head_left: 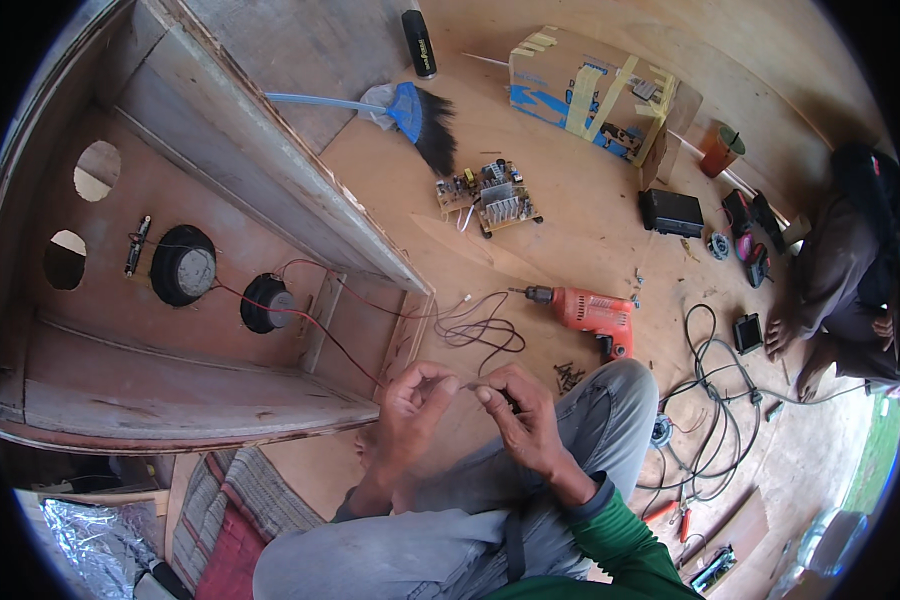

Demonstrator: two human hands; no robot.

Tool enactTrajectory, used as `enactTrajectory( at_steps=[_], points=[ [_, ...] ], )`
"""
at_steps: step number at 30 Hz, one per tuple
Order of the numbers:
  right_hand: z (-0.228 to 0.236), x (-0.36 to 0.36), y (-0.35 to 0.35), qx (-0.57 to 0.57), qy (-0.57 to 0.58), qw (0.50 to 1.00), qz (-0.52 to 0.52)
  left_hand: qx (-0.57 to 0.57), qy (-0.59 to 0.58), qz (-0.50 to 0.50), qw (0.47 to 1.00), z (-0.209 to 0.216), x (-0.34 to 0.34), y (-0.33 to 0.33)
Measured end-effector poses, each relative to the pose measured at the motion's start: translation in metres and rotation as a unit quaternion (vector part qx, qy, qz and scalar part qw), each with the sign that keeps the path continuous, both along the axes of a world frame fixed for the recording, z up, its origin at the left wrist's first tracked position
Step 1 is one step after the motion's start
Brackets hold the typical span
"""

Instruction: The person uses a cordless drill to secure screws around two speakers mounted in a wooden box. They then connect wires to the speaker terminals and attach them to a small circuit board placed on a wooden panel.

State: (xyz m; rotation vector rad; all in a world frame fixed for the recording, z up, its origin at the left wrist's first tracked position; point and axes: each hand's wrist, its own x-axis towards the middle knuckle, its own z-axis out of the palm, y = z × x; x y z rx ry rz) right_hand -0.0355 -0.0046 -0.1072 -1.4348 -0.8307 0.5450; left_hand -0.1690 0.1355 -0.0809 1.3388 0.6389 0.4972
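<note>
My left hand (415, 405) is closed in a pinch on a thin red wire (332, 335), which runs out of an open wooden speaker box (270, 150). Close beside it, my right hand (518, 415) pinches at the wire's end, the fingertips of both hands nearly meeting. Something dark shows in the curl of my right fingers; I cannot make out what it is. Inside the box a larger speaker (195, 270) and a smaller speaker (280, 302) are mounted in the panel, joined by wires. A dark cable (485, 335) lies loosely on the floor beyond my hands.
A red power drill (592, 312) lies beyond my knee, near scattered screws (570, 378). Farther off are a circuit board (500, 198), a broom (425, 125) and a taped cardboard box (600, 95). At right, a coiled black cable (715, 400), red-handled pliers (684, 520) and another person's leg (832, 250).
</note>
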Motion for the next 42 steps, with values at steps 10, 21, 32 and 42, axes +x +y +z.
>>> enactTrajectory(
  at_steps=[10,21,32,42],
  points=[
    [0.01,-0.002,0.003,0.059,-0.17,0.98,-0.086,0.039,0.028,-0.02,0.999,0.002,-0.002,0.003],
    [0.004,0.013,-0.003,-0.022,-0.164,0.986,0.013,0.235,0.075,-0.106,0.963,0.014,0.003,0.017],
    [0.016,0.04,-0.021,-0.13,0.004,0.985,0.116,0.288,-0.008,-0.133,0.948,0.007,-0.011,0.025],
    [0.016,0.047,-0.024,-0.143,0.011,0.984,0.109,0.254,-0.015,-0.105,0.961,0.004,-0.016,0.016]
  ],
)
